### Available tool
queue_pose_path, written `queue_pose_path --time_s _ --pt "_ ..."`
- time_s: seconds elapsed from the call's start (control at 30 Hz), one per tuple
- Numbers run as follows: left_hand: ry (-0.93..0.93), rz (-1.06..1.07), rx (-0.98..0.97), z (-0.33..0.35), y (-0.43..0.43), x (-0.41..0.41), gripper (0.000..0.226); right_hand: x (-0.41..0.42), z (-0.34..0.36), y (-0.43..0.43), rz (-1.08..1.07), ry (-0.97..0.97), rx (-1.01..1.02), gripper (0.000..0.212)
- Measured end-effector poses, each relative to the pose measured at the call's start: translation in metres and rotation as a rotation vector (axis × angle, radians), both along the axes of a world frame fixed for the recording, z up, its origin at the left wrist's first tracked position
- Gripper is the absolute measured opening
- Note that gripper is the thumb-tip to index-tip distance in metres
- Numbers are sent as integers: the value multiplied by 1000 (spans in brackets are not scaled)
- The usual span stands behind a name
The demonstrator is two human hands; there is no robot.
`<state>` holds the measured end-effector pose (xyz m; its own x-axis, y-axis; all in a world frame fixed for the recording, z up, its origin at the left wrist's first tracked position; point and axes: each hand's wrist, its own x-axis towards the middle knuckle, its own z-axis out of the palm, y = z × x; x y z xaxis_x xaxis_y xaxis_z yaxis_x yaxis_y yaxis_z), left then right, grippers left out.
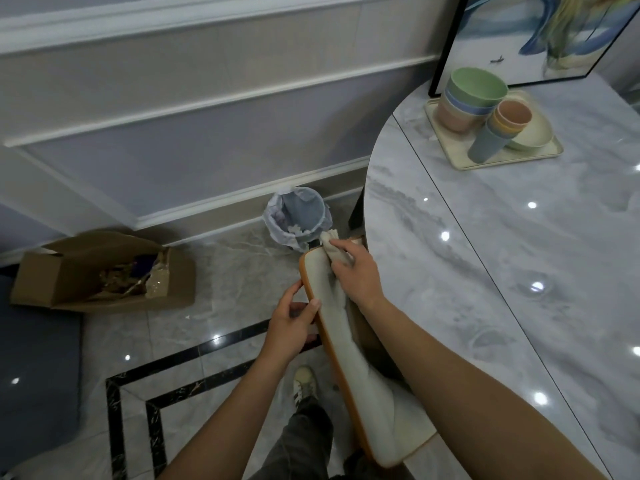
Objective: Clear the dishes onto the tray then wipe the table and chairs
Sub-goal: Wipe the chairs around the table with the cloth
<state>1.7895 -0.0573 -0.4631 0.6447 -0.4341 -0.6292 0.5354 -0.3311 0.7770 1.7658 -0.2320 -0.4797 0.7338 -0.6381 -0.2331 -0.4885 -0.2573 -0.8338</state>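
Fingers [343, 244] of the right hand [356, 275] curl round a bunched beige cloth [330, 239] pressed on the top corner of the chair back [349, 358], whose wooden edge the left hand [289, 322] pinches steady. Chair-wiping seems in hand. Next the cloth must drag down the pale, smooth upholstery, the stacked dishes [476, 88] already on the tray [450, 148] on the marble bench [485, 271].

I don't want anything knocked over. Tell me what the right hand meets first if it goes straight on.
The right hand, gripping the cloth, points along the chair back. Past its end, the waste bin looks first in line, though it likely sits lower; depth is unclear.
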Motion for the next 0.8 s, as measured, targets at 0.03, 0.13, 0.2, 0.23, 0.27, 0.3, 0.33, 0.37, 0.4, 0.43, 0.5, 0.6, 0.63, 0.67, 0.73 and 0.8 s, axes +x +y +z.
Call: queue_pose_path --time_s 0.03,0.13,0.2,0.23,0.27,0.3,0.33,0.37,0.4,0.43,0.5,0.6,0.63,0.67,0.73,0.8 --pt "7 23 -9 0 0 -2 47 -5 3 5 46 -28 -19 44" --pt "86 148 -71 0 4 -14 32 -28 12 17 196 -112 -63 44" --pt "126 241 -73 1 11 -21 31 -47 14 26 246 -154 -68 43" --pt "138 272 -65 3 14 -24 31 -57 15 30 263 -166 -72 42" --pt "144 290 -55 4 19 -30 31 -71 17 35 283 -179 -73 41" --pt "147 303 -45 5 23 -35 31 -85 18 40 304 -189 -75 39" --pt "150 310 -41 4 27 -38 31 -98 20 45 328 -190 -71 37" --pt "144 309 -36 5 29 -48 32 -118 23 49 353 -194 -70 36" --pt "140 312 -34 5 31 -53 32 -133 26 52 378 -200 -69 34" --pt "133 307 -29 6 31 -61 33 -152 28 54 406 -205 -66 33" --pt "129 301 -14 6 32 -73 34 -186 31 59 468 -181 -34 31" --pt "118 285 -14 4 28 -95 28 -239 27 58 557 -120 -24 33" --pt "103 274 -21 2 28 -100 24 -253 22 55 576 -101 -33 34" --pt "80 261 -27 1 27 -107 23 -267 20 51 588 -77 -39 35" --pt "49 258 -27 2 27 -116 29 -287 14 42 615 -27 -66 36" --pt "28 257 -10 3 28 -125 35 -306 8 31 620 20 -119 39"
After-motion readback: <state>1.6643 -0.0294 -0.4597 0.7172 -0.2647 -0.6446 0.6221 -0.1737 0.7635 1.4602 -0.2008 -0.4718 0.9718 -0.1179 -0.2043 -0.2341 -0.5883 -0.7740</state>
